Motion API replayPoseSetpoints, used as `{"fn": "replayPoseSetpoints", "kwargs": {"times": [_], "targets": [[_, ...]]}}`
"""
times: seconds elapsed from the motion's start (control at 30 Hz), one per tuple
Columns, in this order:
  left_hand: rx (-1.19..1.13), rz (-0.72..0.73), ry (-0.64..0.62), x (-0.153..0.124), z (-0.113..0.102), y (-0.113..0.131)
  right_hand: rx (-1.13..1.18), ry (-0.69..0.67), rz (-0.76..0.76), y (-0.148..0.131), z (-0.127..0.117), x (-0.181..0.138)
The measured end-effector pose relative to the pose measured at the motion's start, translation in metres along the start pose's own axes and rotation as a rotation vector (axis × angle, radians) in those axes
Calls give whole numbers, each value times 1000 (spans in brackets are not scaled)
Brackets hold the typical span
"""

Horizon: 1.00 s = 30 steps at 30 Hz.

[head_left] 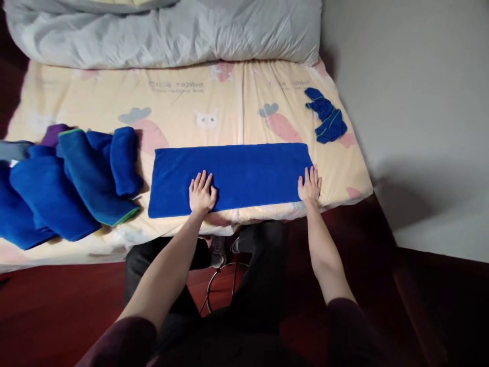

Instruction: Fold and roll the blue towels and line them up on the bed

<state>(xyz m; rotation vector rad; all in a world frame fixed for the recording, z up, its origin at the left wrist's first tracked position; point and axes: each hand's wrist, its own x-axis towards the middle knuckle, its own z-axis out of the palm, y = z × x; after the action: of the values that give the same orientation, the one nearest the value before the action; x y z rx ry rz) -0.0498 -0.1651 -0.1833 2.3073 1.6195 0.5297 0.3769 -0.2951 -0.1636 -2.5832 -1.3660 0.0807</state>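
Observation:
A blue towel (244, 173) lies spread flat as a long rectangle along the front edge of the bed. My left hand (202, 194) rests palm down on it, left of its middle, with the fingers stretched out. At the towel's right end, my right hand (310, 186) lies flat with fingers extended, partly over the edge. Neither hand grips the cloth. To the left are several rolled or folded towels, among them a blue one (49, 191) and a teal one with green trim (93, 176).
The bed (183, 92) has a cream sheet with carrot and cat prints. A grey quilt (171, 35) is bunched at the back. A crumpled blue cloth with green edging (326, 117) lies at the right, near a pale wall (420, 102). A stool's metal ring (208, 290) shows below.

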Motion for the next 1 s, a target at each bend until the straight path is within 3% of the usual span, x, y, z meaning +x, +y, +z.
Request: {"fn": "replayPoseSetpoints", "kwargs": {"times": [0.2,0.43,0.57,0.67,0.77,0.9,1.0], "targets": [[41,0,-30,2,-3,1,21,32,2,-6,7,1],[98,-15,-62,1,-7,5,99,181,-41,-3,10,-5],[105,-138,-106,18,-8,21,222,175,-113,1,12,-7],[95,-185,-134,36,2,62,292,195,-99,3,16,-7],[47,39,-176,46,32,133,316,212,-73,5,21,-4],[-41,344,-224,48,95,232,303,197,-79,7,25,0],[-73,446,-261,46,133,266,280,194,-90,8,26,2]]}}
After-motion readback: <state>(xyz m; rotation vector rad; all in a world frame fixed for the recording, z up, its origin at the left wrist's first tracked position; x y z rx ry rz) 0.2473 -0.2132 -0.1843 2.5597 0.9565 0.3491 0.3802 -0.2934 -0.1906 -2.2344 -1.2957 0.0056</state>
